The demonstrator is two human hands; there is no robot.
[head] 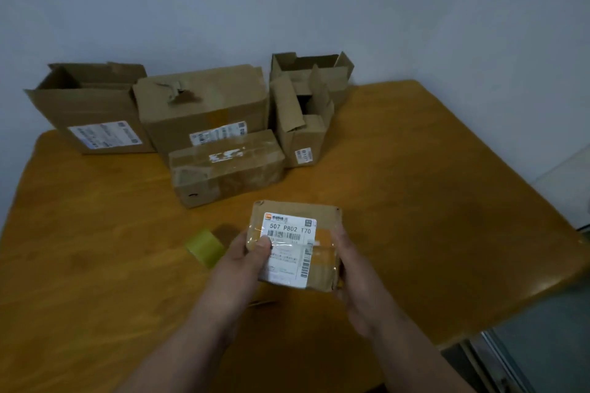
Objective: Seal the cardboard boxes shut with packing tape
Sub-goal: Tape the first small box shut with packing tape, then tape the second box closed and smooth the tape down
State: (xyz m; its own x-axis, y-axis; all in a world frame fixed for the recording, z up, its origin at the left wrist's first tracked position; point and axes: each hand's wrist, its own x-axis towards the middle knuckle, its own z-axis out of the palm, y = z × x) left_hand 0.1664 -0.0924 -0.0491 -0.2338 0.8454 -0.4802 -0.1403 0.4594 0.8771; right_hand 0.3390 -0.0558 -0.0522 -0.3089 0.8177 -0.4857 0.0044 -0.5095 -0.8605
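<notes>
Orange wooden tabletop (415, 201) carries five boxes along the wall, while the small box (295, 244) is held above it between both hands, left hand (245, 260) thumb pressing the clear tape (281, 244) flat, right hand (349, 268) curled around the opposite edge to steady it.

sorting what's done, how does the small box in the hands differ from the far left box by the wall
The small box is closed, clear tape across its label; the far-left box stands with its flaps open. The small box is gripped by both hands, left hand and right hand; the far-left box rests on the table. Both are labelled brown cardboard.
</notes>
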